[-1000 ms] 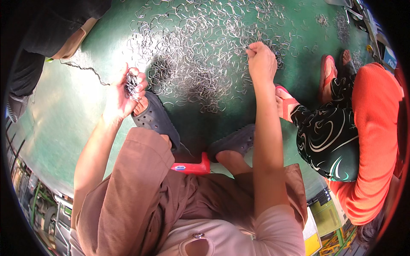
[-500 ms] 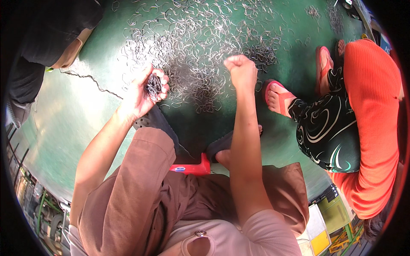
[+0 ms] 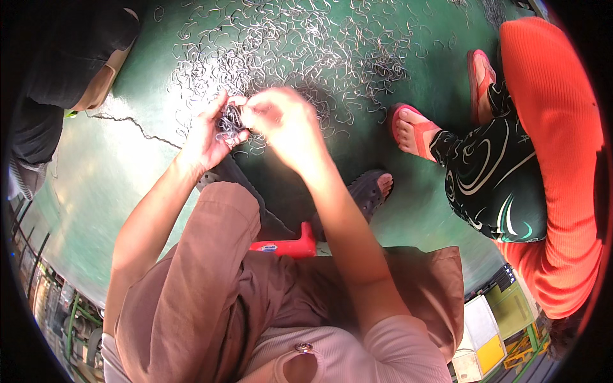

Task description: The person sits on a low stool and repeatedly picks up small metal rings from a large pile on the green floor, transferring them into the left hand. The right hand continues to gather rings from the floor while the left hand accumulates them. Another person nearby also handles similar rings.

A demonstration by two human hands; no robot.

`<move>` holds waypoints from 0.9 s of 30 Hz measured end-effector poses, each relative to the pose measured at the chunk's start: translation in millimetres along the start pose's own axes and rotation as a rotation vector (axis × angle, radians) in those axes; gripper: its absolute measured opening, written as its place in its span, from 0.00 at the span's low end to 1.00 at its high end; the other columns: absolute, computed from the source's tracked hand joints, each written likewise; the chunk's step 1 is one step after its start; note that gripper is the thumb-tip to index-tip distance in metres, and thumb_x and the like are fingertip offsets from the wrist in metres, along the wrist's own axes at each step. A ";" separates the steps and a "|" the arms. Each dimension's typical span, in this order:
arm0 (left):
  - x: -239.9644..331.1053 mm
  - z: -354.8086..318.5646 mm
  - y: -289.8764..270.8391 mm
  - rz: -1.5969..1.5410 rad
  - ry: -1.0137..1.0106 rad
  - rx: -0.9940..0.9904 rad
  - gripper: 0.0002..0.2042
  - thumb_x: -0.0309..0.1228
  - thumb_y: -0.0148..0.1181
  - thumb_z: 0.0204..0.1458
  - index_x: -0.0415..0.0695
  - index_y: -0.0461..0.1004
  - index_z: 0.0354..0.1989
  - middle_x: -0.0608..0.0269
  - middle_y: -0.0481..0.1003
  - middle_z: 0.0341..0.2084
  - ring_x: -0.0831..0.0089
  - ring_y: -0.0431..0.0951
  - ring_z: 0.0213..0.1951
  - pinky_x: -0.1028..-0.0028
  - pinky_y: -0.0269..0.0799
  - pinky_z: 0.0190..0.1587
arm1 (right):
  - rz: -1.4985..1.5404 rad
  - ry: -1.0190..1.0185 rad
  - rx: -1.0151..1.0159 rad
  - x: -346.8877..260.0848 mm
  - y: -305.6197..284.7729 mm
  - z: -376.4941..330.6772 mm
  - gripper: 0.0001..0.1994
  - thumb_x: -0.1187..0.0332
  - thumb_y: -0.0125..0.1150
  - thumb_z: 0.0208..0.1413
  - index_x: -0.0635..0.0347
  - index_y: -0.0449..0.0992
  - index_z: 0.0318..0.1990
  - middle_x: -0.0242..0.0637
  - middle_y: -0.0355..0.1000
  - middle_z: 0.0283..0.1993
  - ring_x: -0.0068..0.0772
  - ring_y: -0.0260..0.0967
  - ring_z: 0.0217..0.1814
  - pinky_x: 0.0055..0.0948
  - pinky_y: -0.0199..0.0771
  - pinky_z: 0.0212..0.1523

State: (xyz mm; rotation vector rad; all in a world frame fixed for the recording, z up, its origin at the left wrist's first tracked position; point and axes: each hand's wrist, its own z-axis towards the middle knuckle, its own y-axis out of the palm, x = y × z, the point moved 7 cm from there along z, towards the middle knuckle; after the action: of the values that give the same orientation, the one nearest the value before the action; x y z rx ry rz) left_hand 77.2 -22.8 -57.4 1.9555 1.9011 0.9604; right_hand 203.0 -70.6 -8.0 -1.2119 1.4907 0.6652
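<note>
My left hand (image 3: 205,137) is curled, palm up, around a dark bundle of small bent wire hooks (image 3: 230,121). Right beside it, the fingers of my right hand (image 3: 284,124) meet the bundle's right side. That hand is blurred, so what its fingertips pinch, if anything, does not show. Beyond both hands, many loose bent wire hooks (image 3: 274,38) lie scattered over the green floor (image 3: 143,83), silvery and grey, with denser, darker heaps in places. My right forearm and hand hide part of the spread.
At the right sits a person in an orange sleeve (image 3: 555,127), one red sandal (image 3: 418,137) near the hooks. Another person's dark-clothed leg (image 3: 76,57) is at upper left. A red plastic seat (image 3: 297,247) shows between my knees. A crack (image 3: 143,131) runs across the floor.
My right hand has moved left from above the scattered hooks to the bundle in my left hand. The left hand keeps its hold, and the view has shifted slightly.
</note>
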 end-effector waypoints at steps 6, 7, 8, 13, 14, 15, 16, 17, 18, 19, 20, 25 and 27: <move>0.9 -12.6 -10.0 -0.108 -0.053 0.069 0.13 0.43 0.44 0.59 0.46 0.63 0.31 0.65 0.62 0.25 0.81 0.59 0.20 0.86 0.53 0.13 | -0.763 -0.037 0.210 75.4 -67.4 36.2 0.23 0.77 0.53 0.45 0.40 0.71 0.50 0.42 0.62 0.38 0.45 0.68 0.35 0.41 0.70 0.36; 1.9 -12.5 -14.5 -0.125 -0.051 0.055 0.13 0.43 0.44 0.59 0.46 0.63 0.31 0.64 0.62 0.25 0.81 0.59 0.20 0.86 0.54 0.13 | -0.814 0.071 0.138 88.1 -76.4 44.0 0.24 0.76 0.51 0.47 0.38 0.70 0.52 0.42 0.62 0.39 0.46 0.68 0.38 0.42 0.70 0.38; 3.5 -14.0 -17.9 -0.142 -0.045 0.045 0.13 0.43 0.44 0.59 0.46 0.63 0.31 0.64 0.62 0.25 0.81 0.60 0.21 0.86 0.54 0.13 | -0.860 0.144 0.125 94.6 -85.8 51.6 0.23 0.74 0.51 0.49 0.36 0.69 0.53 0.42 0.63 0.40 0.45 0.68 0.39 0.42 0.69 0.39; 9.7 -22.1 -31.2 -0.200 0.062 0.269 0.12 0.41 0.46 0.58 0.45 0.63 0.32 0.63 0.62 0.25 0.80 0.62 0.22 0.87 0.60 0.14 | -0.744 0.040 0.209 80.4 -109.3 57.9 0.19 0.71 0.50 0.51 0.37 0.69 0.51 0.40 0.65 0.42 0.45 0.69 0.39 0.40 0.70 0.38; 10.2 -21.4 -30.6 -0.200 0.047 0.231 0.12 0.41 0.46 0.58 0.45 0.63 0.32 0.63 0.62 0.24 0.80 0.61 0.21 0.88 0.59 0.13 | -0.725 -0.031 0.103 86.4 -101.6 55.4 0.19 0.71 0.50 0.51 0.37 0.70 0.51 0.39 0.65 0.41 0.44 0.69 0.39 0.40 0.70 0.38; 10.7 -22.0 -32.3 -0.199 0.032 0.194 0.12 0.41 0.46 0.58 0.45 0.63 0.32 0.63 0.61 0.24 0.81 0.61 0.20 0.88 0.57 0.12 | -0.702 -0.101 -0.005 96.5 -90.5 48.2 0.19 0.71 0.50 0.51 0.38 0.70 0.50 0.39 0.65 0.41 0.44 0.69 0.39 0.40 0.70 0.38; 11.0 -22.2 -33.9 -0.199 0.016 0.157 0.12 0.41 0.46 0.58 0.45 0.63 0.32 0.63 0.61 0.24 0.81 0.60 0.19 0.88 0.56 0.11 | -0.678 -0.171 -0.112 105.5 -81.6 42.5 0.18 0.71 0.50 0.51 0.38 0.70 0.50 0.38 0.65 0.41 0.44 0.69 0.39 0.40 0.70 0.39; 11.7 -23.3 -37.0 -0.224 0.001 0.102 0.12 0.41 0.45 0.59 0.45 0.64 0.31 0.63 0.62 0.23 0.80 0.60 0.18 0.87 0.55 0.10 | -0.699 -0.082 -0.166 104.2 -73.6 37.4 0.18 0.71 0.49 0.51 0.39 0.70 0.49 0.36 0.66 0.40 0.43 0.69 0.38 0.39 0.70 0.39; 12.3 -23.5 -40.4 -0.250 -0.014 0.045 0.13 0.41 0.45 0.59 0.44 0.64 0.30 0.62 0.63 0.23 0.80 0.59 0.16 0.86 0.53 0.09 | -0.694 -0.068 -0.067 99.5 -76.5 37.6 0.18 0.71 0.50 0.51 0.38 0.70 0.49 0.36 0.66 0.39 0.42 0.69 0.38 0.39 0.70 0.39; 11.9 -24.9 -40.9 -0.275 -0.030 -0.012 0.14 0.41 0.44 0.59 0.44 0.65 0.29 0.61 0.64 0.22 0.79 0.59 0.15 0.85 0.52 0.09 | -0.688 -0.054 0.033 96.1 -80.0 37.1 0.18 0.70 0.50 0.51 0.38 0.70 0.50 0.36 0.66 0.39 0.42 0.69 0.38 0.39 0.70 0.39; 12.5 -26.3 -41.0 -0.277 -0.026 -0.003 0.14 0.42 0.44 0.59 0.43 0.65 0.29 0.61 0.64 0.22 0.80 0.58 0.14 0.85 0.51 0.08 | -0.685 -0.038 0.138 93.2 -86.1 35.4 0.18 0.70 0.50 0.51 0.38 0.70 0.50 0.36 0.66 0.38 0.42 0.69 0.38 0.39 0.70 0.39; 15.8 -31.9 -47.6 -0.280 -0.003 -0.027 0.16 0.42 0.44 0.59 0.43 0.64 0.26 0.63 0.62 0.19 0.81 0.55 0.12 0.85 0.48 0.07 | -0.580 -0.007 0.242 94.1 -102.0 29.8 0.14 0.72 0.55 0.49 0.43 0.72 0.45 0.34 0.67 0.36 0.39 0.69 0.35 0.37 0.69 0.35; 15.5 -33.0 -47.8 -0.279 -0.001 -0.012 0.16 0.42 0.44 0.59 0.43 0.63 0.26 0.63 0.62 0.19 0.82 0.55 0.12 0.85 0.48 0.07 | -0.565 0.032 0.278 99.7 -106.0 22.3 0.14 0.72 0.55 0.50 0.42 0.72 0.44 0.35 0.67 0.35 0.40 0.69 0.34 0.37 0.69 0.34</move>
State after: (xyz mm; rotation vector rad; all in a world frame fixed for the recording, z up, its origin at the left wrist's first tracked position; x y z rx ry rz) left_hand 18.3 -11.0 -56.9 1.6259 2.0908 0.8864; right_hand 316.1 -119.9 -88.2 -1.3416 1.1377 0.0566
